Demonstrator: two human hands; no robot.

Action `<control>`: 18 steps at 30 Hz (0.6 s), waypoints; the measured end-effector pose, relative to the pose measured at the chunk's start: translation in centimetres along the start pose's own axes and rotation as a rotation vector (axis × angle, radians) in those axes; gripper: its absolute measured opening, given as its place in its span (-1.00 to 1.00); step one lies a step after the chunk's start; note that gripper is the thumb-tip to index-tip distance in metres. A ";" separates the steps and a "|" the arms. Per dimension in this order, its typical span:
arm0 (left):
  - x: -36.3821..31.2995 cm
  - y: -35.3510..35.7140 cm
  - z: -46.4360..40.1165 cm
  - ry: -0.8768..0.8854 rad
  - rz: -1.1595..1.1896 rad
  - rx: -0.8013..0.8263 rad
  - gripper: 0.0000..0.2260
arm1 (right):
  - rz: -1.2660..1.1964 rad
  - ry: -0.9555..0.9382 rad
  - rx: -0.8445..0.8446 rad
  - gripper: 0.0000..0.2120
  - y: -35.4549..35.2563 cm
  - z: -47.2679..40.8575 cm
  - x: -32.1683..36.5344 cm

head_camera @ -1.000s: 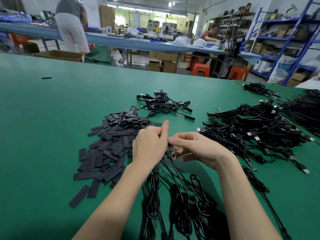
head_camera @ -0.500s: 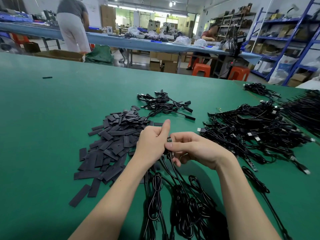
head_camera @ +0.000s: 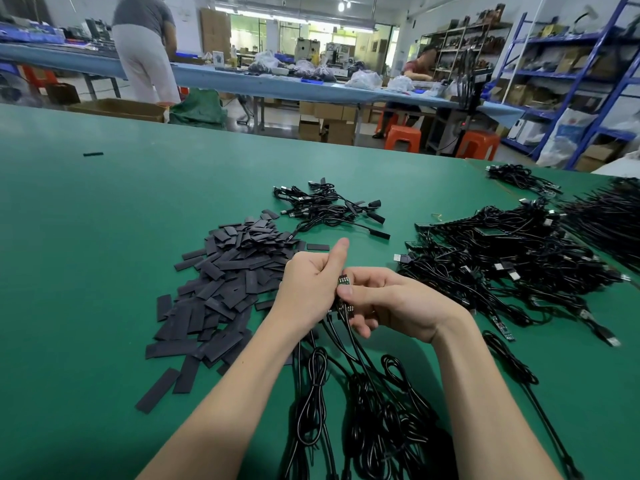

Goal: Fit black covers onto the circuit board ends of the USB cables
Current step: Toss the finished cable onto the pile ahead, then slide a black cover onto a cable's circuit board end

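Covers [head_camera: 228,289]: loose black heap on the table, left of my hands, none picked up.
Left hand [head_camera: 311,285]: I clench the bundle of cables [head_camera: 346,393], thumb up.
Circuit boards [head_camera: 343,280]: poking out between my hands.
Right hand [head_camera: 391,303]: fingertips pinch one board; I'd separate it before reaching for a cover.

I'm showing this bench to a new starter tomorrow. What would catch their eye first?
Probably the two hands at centre: the left hand and right hand together grip a bunch of cables by their bare circuit board ends. Next, the heap of flat black covers left of the hands, and the big tangle of black USB cables to the right on the green table.
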State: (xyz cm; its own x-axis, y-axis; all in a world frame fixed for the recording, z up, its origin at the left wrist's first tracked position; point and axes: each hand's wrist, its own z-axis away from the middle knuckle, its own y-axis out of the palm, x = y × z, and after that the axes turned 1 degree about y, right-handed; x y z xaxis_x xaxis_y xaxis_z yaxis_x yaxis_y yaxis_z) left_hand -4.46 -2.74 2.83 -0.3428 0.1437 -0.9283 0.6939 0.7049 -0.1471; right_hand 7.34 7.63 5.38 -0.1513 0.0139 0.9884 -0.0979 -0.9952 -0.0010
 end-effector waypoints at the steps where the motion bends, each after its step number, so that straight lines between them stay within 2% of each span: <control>1: 0.0 0.0 0.0 0.007 0.000 0.000 -0.41 | -0.014 0.003 0.003 -0.72 0.0 0.0 -0.1; 10: 0.2 0.4 0.2 0.005 0.053 0.034 -0.32 | -0.074 -0.009 0.034 -0.78 0.0 0.2 -0.5; 15: 0.1 0.5 0.4 0.006 0.073 0.023 -0.33 | -0.108 0.024 0.046 -0.64 -0.1 0.4 -0.5; 18: 0.1 0.7 0.5 0.028 0.064 0.011 -0.37 | -0.124 0.053 0.037 -0.66 0.0 0.6 -0.3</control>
State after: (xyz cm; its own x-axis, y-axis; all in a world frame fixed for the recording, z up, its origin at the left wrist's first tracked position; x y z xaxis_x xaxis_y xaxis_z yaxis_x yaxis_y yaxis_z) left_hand -3.64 -2.57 2.49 -0.3150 0.2071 -0.9262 0.7217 0.6860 -0.0921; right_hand 7.97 7.57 5.20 -0.1924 0.1411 0.9711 -0.0832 -0.9884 0.1272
